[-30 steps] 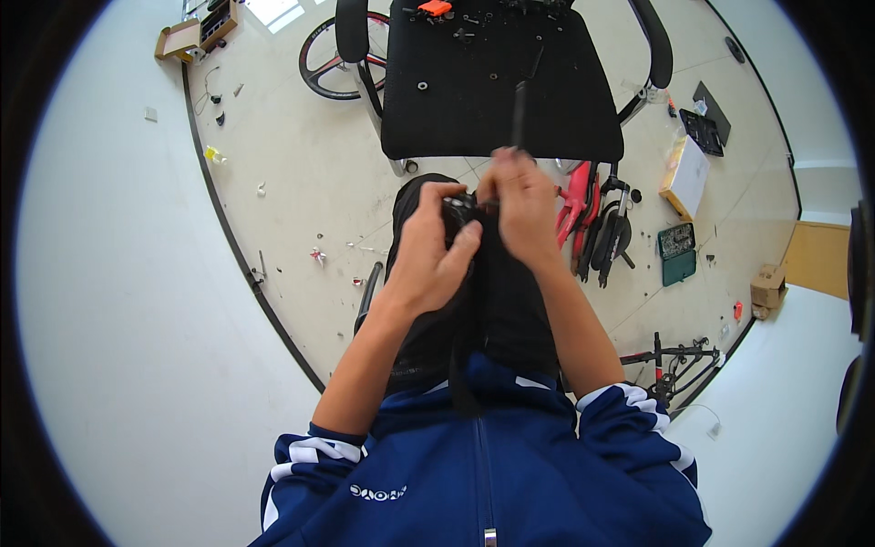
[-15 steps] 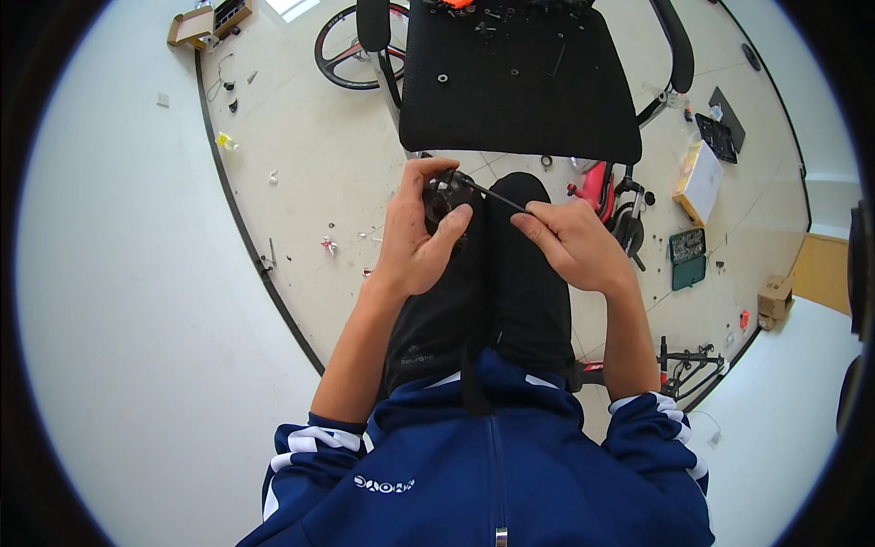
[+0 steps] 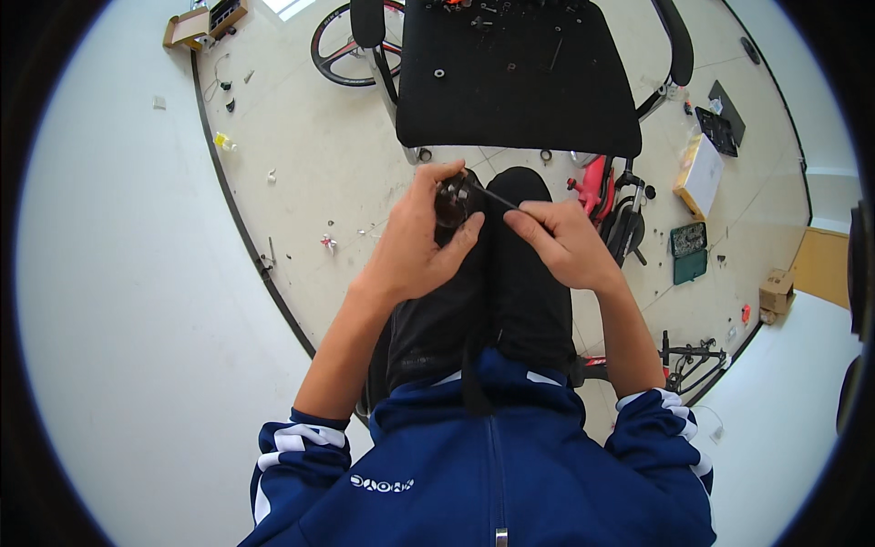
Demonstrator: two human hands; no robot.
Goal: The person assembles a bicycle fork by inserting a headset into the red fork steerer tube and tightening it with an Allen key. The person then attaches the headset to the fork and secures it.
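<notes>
Two grips, frame centre: left hand [image 3: 415, 242] clasped dark part [image 3: 449, 209], right hand [image 3: 567, 241] clenched thin rod [image 3: 495, 196]; tilting risked a slip.

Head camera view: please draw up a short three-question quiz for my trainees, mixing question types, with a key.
1. Which hand holds the slim dark rod-shaped tool?
2. True or false: a small pale ring lies on the flat black chair seat.
3. Which of these is left of that seat in the picture?
A) green open case
B) black spoked wheel
C) white-and-yellow flat box

Key: 1. The right hand; 2. True; 3. B.
</notes>
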